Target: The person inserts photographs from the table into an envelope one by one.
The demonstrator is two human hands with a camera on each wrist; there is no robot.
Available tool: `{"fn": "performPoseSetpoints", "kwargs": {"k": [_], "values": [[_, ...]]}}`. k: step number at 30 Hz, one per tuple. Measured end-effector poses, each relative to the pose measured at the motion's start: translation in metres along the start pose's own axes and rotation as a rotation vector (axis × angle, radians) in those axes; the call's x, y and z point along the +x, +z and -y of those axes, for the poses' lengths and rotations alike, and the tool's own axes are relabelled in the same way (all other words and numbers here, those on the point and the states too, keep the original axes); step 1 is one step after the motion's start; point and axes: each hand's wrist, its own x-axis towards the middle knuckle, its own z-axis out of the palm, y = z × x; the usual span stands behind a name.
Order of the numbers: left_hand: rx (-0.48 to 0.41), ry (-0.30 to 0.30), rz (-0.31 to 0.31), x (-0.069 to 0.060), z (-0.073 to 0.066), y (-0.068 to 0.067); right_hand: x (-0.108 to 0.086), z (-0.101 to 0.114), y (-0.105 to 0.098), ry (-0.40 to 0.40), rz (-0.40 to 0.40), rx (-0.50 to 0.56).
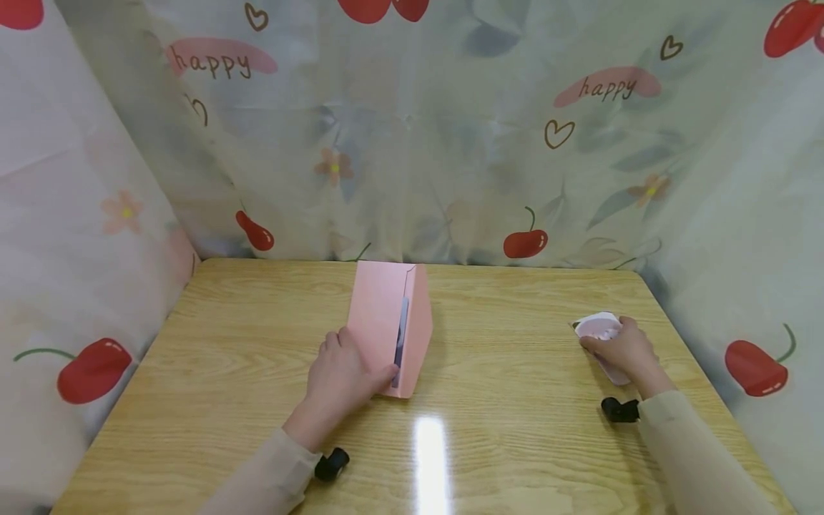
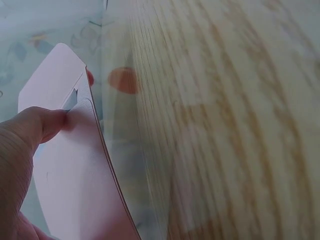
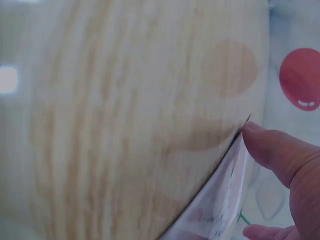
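A pink folded-card sleeve (image 1: 380, 307), box-like with a long slit along one side, stands tilted near the middle of the table. Something grey-blue (image 1: 402, 329) shows inside the slit. My left hand (image 1: 337, 372) grips the sleeve by its near left part, thumb at the slit and fingers on the left face. In the left wrist view the thumb (image 2: 45, 122) presses at the opening. On the right, my right hand (image 1: 627, 350) pinches a thin, pale pink and white packet (image 1: 599, 327). Its edge and the thumb (image 3: 272, 147) show in the right wrist view; its far side is hidden.
The wooden table (image 1: 502, 372) has a glossy surface with a bright light reflection at the front. A printed curtain (image 1: 412, 143) hangs behind it and along both sides. Black wrist cameras, such as the left one (image 1: 331, 465), stick out by the sleeves.
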Motion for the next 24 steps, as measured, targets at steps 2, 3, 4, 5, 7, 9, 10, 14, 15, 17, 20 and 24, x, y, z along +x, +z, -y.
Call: {"fn": "performPoseSetpoints", "kwargs": {"k": [2, 3, 4, 5, 7, 9, 10, 14, 15, 17, 20, 24], "values": [[0.003, -0.005, 0.006, 0.000, 0.000, 0.000, -0.001, -0.001, -0.002, 0.026, -0.008, -0.020], [0.004, -0.006, 0.009, 0.000, 0.000, 0.000, -0.002, -0.001, -0.002, 0.038, -0.013, -0.029], [0.004, -0.007, 0.010, 0.000, 0.000, -0.001, -0.003, -0.001, -0.002, 0.051, -0.019, -0.036], [0.003, -0.007, 0.011, 0.000, 0.000, -0.001, -0.003, -0.001, -0.002, 0.059, -0.026, -0.039], [0.001, -0.005, 0.009, 0.000, 0.000, -0.001, -0.004, -0.001, -0.001, 0.068, -0.041, -0.034], [-0.001, -0.003, 0.006, 0.000, 0.000, -0.001, -0.005, -0.001, 0.000, 0.069, -0.058, -0.032], [-0.002, 0.000, 0.004, 0.000, 0.000, 0.000, -0.005, -0.001, 0.001, 0.069, -0.066, -0.032], [-0.004, 0.009, -0.002, 0.000, 0.001, 0.000, -0.005, 0.000, 0.004, 0.068, -0.084, -0.046], [-0.006, 0.010, -0.003, 0.000, 0.001, 0.000, -0.004, 0.000, 0.005, 0.068, -0.085, -0.050], [-0.005, 0.012, -0.002, -0.001, 0.001, 0.000, -0.004, 0.003, 0.007, 0.062, -0.084, -0.056], [-0.001, 0.013, 0.000, -0.001, 0.001, 0.000, -0.006, 0.011, 0.012, 0.039, -0.078, -0.065], [0.005, 0.017, -0.002, -0.001, 0.002, 0.001, -0.009, 0.022, 0.019, -0.008, -0.071, -0.075]]}}
